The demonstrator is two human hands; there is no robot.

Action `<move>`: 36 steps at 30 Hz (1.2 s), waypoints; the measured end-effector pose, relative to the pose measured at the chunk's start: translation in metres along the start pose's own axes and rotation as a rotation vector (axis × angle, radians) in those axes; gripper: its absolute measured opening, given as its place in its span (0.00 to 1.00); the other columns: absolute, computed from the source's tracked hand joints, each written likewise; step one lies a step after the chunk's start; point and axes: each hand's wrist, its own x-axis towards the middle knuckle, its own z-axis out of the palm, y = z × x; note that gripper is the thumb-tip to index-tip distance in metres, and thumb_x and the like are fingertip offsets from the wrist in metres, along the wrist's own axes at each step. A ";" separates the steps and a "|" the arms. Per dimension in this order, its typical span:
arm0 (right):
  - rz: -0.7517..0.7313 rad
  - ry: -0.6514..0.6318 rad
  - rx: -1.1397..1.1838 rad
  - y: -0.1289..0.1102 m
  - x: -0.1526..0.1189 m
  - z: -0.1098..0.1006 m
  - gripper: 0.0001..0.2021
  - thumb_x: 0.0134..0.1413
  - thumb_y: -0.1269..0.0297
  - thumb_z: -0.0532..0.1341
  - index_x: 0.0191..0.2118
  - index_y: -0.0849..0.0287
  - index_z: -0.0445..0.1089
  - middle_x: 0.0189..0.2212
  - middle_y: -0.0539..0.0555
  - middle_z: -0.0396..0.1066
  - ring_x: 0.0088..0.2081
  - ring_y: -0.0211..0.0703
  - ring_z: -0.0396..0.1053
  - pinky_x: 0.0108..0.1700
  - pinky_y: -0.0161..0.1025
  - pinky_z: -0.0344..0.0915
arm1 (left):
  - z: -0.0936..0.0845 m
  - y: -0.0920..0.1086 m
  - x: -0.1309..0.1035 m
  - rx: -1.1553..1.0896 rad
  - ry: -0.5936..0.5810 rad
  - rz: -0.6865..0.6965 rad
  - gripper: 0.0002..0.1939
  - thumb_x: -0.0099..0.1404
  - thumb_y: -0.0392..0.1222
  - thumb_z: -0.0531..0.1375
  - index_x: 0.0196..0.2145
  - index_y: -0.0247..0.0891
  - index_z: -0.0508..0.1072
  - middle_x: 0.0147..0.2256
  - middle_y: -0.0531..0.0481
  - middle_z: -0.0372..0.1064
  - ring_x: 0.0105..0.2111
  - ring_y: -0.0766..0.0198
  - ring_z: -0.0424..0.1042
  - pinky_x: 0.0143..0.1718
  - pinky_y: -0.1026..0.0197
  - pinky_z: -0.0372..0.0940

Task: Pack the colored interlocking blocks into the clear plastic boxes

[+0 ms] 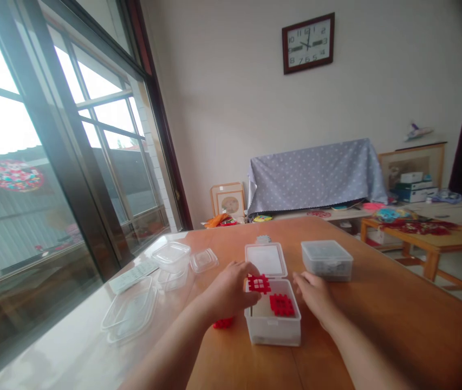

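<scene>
My left hand point(233, 290) pinches a red notched square piece point(259, 283) above the left side of an open clear plastic box point(276, 331). Inside that box lies another red notched piece point(282, 305), towards the right. The box's lid point(266, 260) is folded back behind it. To the right of the box, my right hand point(313, 292) is held with its fingers apart and nothing in them. Partly hidden under my left forearm, more red pieces point(223, 323) rest on the table.
A closed clear box point(327, 261) stands at the right on the wooden table point(377, 325). Clear containers point(131, 311) and a lid point(203, 260) are at the left, near a pale sheet point(133, 275). A small grey piece point(264, 239) lies behind the open lid.
</scene>
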 end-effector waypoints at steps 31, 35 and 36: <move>-0.014 0.043 0.035 -0.008 -0.005 -0.010 0.23 0.61 0.42 0.53 0.28 0.56 0.71 0.20 0.49 0.70 0.26 0.43 0.67 0.29 0.37 0.56 | 0.026 0.000 0.005 -0.480 0.108 -0.058 0.15 0.69 0.50 0.56 0.42 0.40 0.78 0.41 0.47 0.78 0.42 0.56 0.75 0.45 0.59 0.67; -0.031 0.078 0.041 -0.010 -0.009 -0.014 0.25 0.60 0.40 0.54 0.29 0.57 0.71 0.21 0.50 0.71 0.27 0.44 0.68 0.30 0.37 0.58 | 0.009 -0.041 -0.014 -0.668 0.435 -0.223 0.18 0.67 0.55 0.58 0.40 0.38 0.76 0.43 0.45 0.78 0.46 0.55 0.74 0.50 0.56 0.66; -0.038 0.090 0.048 -0.010 -0.010 -0.015 0.25 0.60 0.39 0.54 0.29 0.57 0.71 0.22 0.50 0.71 0.27 0.44 0.67 0.30 0.37 0.58 | 0.008 -0.053 -0.019 -0.682 0.523 -0.279 0.18 0.67 0.56 0.58 0.40 0.38 0.75 0.42 0.45 0.78 0.45 0.55 0.74 0.48 0.56 0.66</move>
